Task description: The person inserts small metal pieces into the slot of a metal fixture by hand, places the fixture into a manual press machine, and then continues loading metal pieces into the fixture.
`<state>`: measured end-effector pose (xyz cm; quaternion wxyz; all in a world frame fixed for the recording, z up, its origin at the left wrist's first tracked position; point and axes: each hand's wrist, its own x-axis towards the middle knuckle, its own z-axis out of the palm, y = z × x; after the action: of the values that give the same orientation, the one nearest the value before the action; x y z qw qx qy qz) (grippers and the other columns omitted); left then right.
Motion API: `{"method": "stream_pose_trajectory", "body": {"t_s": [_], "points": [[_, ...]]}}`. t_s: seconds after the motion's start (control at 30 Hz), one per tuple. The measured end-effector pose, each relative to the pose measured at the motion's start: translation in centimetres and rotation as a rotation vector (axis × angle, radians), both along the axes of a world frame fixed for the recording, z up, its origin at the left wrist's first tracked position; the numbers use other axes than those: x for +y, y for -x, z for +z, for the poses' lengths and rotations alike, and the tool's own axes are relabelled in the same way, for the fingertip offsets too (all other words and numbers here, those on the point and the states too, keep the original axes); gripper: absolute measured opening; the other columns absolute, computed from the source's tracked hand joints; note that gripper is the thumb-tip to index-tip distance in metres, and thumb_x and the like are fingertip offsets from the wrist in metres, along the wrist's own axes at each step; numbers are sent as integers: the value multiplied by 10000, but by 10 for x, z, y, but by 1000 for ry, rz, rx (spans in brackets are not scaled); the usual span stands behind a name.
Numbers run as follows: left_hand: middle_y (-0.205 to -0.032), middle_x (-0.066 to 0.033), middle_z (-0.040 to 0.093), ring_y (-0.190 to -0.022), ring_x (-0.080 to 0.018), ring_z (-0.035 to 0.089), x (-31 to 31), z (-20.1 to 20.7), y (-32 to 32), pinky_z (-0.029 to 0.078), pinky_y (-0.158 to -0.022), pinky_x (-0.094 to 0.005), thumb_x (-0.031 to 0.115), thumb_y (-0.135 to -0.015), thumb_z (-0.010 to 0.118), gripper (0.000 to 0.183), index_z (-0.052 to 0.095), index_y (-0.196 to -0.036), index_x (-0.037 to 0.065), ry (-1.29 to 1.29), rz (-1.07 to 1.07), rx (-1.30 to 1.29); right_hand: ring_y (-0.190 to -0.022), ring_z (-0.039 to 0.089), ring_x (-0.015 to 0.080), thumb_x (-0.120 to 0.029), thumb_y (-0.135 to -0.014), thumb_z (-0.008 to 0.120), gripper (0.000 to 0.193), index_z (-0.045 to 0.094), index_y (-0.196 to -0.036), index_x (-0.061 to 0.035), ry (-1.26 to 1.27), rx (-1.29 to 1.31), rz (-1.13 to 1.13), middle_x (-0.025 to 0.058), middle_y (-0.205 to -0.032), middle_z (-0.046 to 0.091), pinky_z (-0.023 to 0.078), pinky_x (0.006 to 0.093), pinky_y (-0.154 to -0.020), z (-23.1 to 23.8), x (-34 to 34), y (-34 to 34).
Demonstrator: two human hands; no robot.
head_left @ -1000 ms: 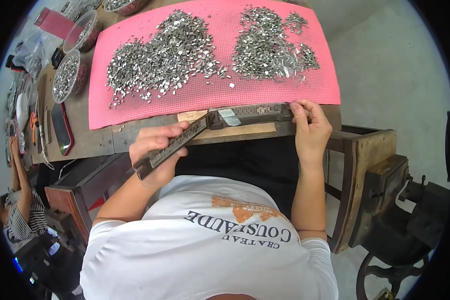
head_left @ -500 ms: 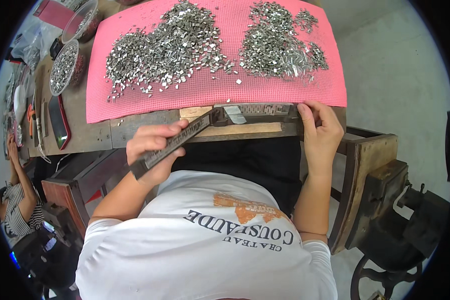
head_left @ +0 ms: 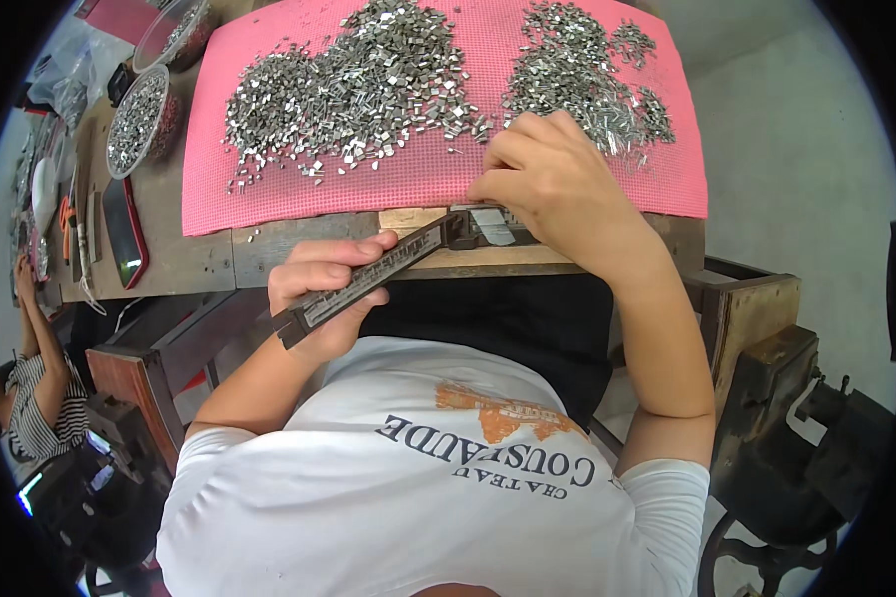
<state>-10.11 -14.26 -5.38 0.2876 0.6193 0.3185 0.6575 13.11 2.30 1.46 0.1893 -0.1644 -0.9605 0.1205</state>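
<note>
My left hand [head_left: 324, 284] is wrapped round a dark, narrow metal bar [head_left: 373, 281] with a row of small pieces set along its face. The bar tilts up toward the table edge. Its far end meets a dark fixture [head_left: 461, 231], beside which lies a flat silvery strip [head_left: 492, 226]. My right hand [head_left: 560, 189] is closed over the near edge of the pink mat [head_left: 388, 194], fingertips pinched together; whether something small is between them is hidden. Two heaps of small silvery metal pieces, a left heap [head_left: 388, 85] and a right heap [head_left: 577, 70], lie on the mat.
Plastic bowls of metal pieces, the nearer bowl [head_left: 137, 124] among them, stand at the left. A dark phone-like slab with a red edge [head_left: 124, 234] lies nearby. Another person's arm [head_left: 38, 318] shows at far left. A black machine with a handwheel [head_left: 796, 448] stands at right.
My right hand has moved left and away from me, from the fixture's right end to above the mat's near edge. My left hand still holds the bar, now turned slightly.
</note>
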Motion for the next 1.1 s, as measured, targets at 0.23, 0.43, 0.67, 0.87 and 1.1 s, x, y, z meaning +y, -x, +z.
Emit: {"method": "stream_pose_trajectory", "body": {"t_s": [0.23,0.43,0.67,0.87,1.1], "points": [[-1232,-212,600,-1199,-394,687,5,-1,4,588,-1054,-522,-74,-915,749,462,444,-1224,82,4,-25,0,-869,625,216,-118,-849,771,147,753,-995,-116,-74,150,-221,24,-890,687,435,365,-821,-8,1,7],[-1255,-233,591,-1189,-351,663,-12,0,30,557,-1067,-550,21,-910,744,611,358,-1379,90,211,107,-112,-874,654,243,-93,-847,796,162,773,-1007,-95,109,193,-427,31,-896,736,448,373,-812,7,-14,-47],[-1147,-181,666,-1143,-308,624,9,12,37,496,-1023,-442,-24,-878,707,489,487,-1310,34,-27,481,220,-968,645,297,-82,-821,811,262,783,-1081,-67,283,226,-516,77,-1018,743,490,409,-874,-6,-48,-85],[-1098,-103,718,-965,-277,668,57,46,-51,532,-869,-385,45,-796,822,509,675,-1284,67,208,185,593,-999,630,274,-82,-798,827,246,797,-1042,-84,213,251,-579,67,-1079,736,485,398,-883,-17,-55,-73],[-976,-16,775,-903,-216,707,75,42,-83,514,-817,-342,31,-763,857,560,725,-1295,146,135,178,774,-889,659,237,-17,-790,824,229,789,-1009,-71,204,355,-566,56,-922,750,496,350,-854,-12,-59,-76]]}}
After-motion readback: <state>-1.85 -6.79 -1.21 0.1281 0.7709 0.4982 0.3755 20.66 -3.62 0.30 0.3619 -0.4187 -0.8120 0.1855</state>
